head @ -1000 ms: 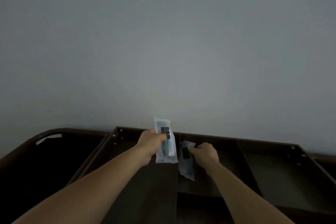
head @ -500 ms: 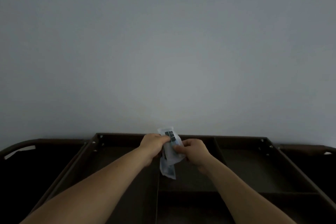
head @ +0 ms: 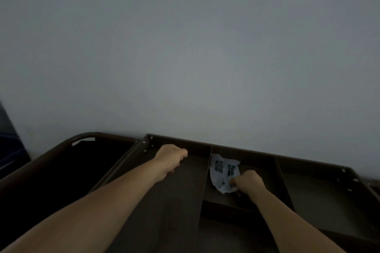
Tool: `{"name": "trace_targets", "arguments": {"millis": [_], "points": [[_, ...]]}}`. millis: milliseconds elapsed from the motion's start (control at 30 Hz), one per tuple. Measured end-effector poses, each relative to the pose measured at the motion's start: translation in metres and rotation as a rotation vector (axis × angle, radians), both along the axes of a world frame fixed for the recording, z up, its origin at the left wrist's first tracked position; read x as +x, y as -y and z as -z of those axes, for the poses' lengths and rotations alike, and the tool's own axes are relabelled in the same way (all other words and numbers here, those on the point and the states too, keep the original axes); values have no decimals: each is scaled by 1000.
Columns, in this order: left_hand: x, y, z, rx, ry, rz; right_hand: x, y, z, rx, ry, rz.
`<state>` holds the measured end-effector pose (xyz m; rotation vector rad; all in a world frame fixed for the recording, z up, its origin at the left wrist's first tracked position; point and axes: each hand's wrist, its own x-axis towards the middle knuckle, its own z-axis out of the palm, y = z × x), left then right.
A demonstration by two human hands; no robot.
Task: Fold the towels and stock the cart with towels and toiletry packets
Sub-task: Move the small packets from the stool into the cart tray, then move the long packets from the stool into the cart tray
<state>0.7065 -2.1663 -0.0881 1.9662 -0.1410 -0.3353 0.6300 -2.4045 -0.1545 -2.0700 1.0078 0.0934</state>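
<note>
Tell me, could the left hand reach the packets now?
Probably yes: the left hand sits one compartment over, with only a low divider between it and the packets, which the right hand grips.

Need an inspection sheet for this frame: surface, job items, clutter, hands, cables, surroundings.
Surface: dark brown cart top tray, split by dividers into compartments.
Job's things: toiletry packets, clear with dark labels, crumpled together in the middle compartment against its left divider; no towels seen.
Clutter: nothing seen.
Hands: left hand in the left compartment near the back wall, fingers curled, nothing visible in it; right hand pinches the packets' near edge.
Cables: nothing seen.
Surroundings: plain grey wall behind; dark bag frame with a curved rail left of the tray; dark blue object at far left, unclear.
</note>
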Motion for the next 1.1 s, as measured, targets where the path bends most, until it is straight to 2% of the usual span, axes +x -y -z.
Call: {"name": "trace_targets", "arguments": {"millis": [200,267,367,467,600,767,933,1100], "points": [[-13,-29,11,159,106,9,-2,-9,-13,-312,-179,-123],[-16,-39,9,208,141,15,-1,-18,-21,-460,-159,-127],[-20,-63,-3,314,228,15,4,-41,-47,-664,-24,-158],[-25,-103,-23,422,329,11,14,-89,-78,-664,126,-299],[-32,-188,-35,510,363,-14,25,-193,-96,-615,243,-556],[-46,-328,-30,634,325,-48,32,-334,-94,-514,240,-771],[-66,-480,-21,680,258,-201,39,-486,-86,-530,267,-936],[-75,-592,-3,723,144,-289,55,-587,-83,-567,248,-1109]]}}
